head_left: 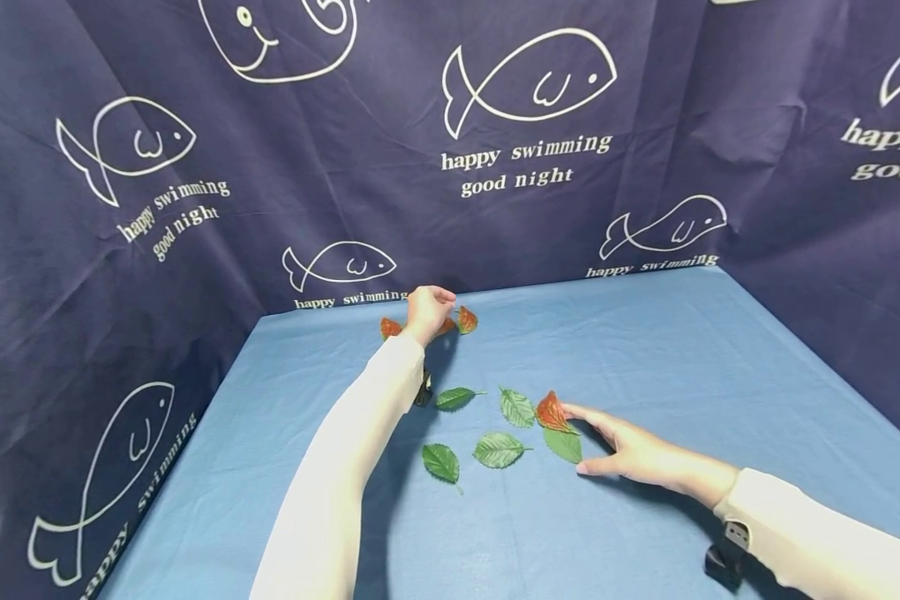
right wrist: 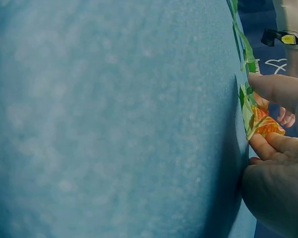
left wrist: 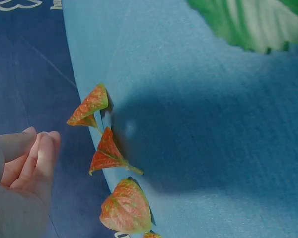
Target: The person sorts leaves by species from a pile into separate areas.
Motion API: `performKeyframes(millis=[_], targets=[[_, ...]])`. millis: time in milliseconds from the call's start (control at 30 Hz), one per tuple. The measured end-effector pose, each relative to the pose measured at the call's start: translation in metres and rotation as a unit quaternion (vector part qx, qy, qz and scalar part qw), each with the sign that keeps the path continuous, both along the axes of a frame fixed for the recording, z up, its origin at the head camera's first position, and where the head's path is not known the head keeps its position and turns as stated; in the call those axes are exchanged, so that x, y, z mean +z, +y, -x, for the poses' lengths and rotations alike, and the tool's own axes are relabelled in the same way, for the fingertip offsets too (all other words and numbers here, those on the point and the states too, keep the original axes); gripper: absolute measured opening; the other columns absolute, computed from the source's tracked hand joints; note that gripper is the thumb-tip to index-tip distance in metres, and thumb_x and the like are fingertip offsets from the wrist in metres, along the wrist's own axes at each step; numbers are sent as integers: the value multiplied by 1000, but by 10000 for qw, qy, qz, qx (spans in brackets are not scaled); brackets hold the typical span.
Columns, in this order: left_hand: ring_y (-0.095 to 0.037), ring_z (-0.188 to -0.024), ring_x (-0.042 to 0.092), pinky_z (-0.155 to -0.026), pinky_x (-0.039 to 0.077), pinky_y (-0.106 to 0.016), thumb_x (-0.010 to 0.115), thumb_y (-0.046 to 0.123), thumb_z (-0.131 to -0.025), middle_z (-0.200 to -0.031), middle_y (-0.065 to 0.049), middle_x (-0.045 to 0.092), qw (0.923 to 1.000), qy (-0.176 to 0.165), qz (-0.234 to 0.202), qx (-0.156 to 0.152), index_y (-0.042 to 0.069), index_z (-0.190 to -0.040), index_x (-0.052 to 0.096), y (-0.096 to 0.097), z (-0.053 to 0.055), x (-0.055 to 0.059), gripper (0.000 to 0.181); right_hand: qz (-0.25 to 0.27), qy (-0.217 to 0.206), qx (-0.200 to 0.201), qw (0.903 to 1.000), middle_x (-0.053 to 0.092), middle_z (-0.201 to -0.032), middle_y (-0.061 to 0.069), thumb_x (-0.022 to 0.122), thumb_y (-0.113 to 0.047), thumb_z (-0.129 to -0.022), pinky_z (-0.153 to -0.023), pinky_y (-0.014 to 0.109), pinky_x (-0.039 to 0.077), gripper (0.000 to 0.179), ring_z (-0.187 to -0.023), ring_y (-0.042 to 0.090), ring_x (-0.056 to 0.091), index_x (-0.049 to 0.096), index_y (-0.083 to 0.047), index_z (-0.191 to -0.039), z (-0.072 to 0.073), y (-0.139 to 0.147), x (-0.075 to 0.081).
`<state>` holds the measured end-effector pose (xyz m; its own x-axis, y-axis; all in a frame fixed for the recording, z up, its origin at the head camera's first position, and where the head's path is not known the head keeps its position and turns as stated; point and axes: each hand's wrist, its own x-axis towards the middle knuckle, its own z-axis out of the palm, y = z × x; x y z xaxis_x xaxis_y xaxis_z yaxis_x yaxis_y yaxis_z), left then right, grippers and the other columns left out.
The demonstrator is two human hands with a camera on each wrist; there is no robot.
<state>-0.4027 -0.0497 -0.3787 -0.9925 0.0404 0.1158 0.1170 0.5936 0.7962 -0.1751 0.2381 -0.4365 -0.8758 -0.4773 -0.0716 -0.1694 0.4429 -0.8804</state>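
My left hand (head_left: 429,312) hovers at the far edge of the blue cloth, over a row of red-orange leaves. In the left wrist view its fingertips are drawn loosely together with nothing between them, beside a folded red leaf (left wrist: 109,153) and a rounder reddish leaf (left wrist: 126,206). My right hand (head_left: 633,450) is low over the cloth with thumb and fingers spread apart. Its fingertips are at the edge of a red leaf (head_left: 552,412), which overlaps a green leaf (head_left: 565,446); the thumb is by the green leaf's lower end.
Several more green leaves lie mid-cloth, among them a toothed leaf (head_left: 441,462) and a pale-veined leaf (head_left: 499,450). The blue cloth (head_left: 645,350) meets a navy curtain (head_left: 525,225) printed with white fish at the back and sides.
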Motion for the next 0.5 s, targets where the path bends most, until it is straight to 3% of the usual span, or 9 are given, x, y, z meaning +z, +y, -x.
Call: performKeyframes(millis=[167,300,400,500], targets=[[-24,-87,72,-69,57,-26,70,6,-86,-94,-13,75,9999,94,58,-68,4,-97,75,3,-3,0,12,-20,-28,-9,10000,22,-159,20,75,-25,-84,-109,7,15,83,-147,41,10,30,-11,-152,0,0,2],[-24,-87,72,-68,55,-25,72,7,-85,-94,-12,75,9994,52,29,-334,4,-98,75,8,-8,1,13,-71,-50,-10,10000,21,-159,19,75,-25,-84,-117,27,15,83,-147,41,9,30,-12,-152,-1,1,3],[-25,-90,72,-70,57,-26,72,8,-86,-96,-13,75,9981,-55,-125,-600,4,-100,74,12,-12,2,15,-105,-83,-21,9999,21,-160,19,75,-25,-84,-117,44,13,83,-147,42,9,29,-14,-153,-1,1,3],[-28,-93,72,-76,58,-31,72,8,-86,-98,-15,74,9963,-145,-261,-805,3,-102,74,15,-16,5,16,-118,-86,-33,9999,20,-160,19,75,-26,-84,-115,53,10,83,-147,42,9,29,-15,-153,-1,0,3]])
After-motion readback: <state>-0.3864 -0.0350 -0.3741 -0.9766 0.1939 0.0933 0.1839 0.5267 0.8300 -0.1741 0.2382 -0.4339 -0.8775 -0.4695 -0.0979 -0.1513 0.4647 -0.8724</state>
